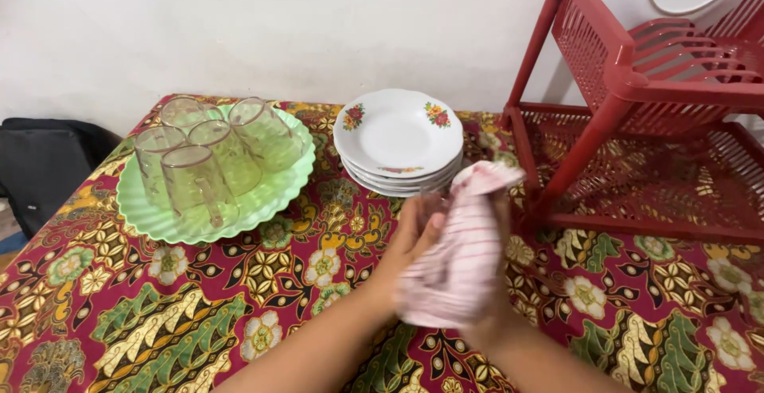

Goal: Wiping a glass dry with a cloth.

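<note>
Both hands clamped round striped cloth [458, 258], just before plate stack [399, 140]: left hand [410, 238] cups it, right hand [493, 313] mostly hidden. Whatever's inside is covered. Best to keep the grip firm, turn steadily, well off the red rack [637, 90].

No packages, labels, signs or screens

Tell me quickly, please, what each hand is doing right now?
Left hand: closed against the striped cloth, pressing its side.
Right hand: mostly hidden under the same cloth, gripping it from below; whether something is wrapped inside cannot be told.
</note>
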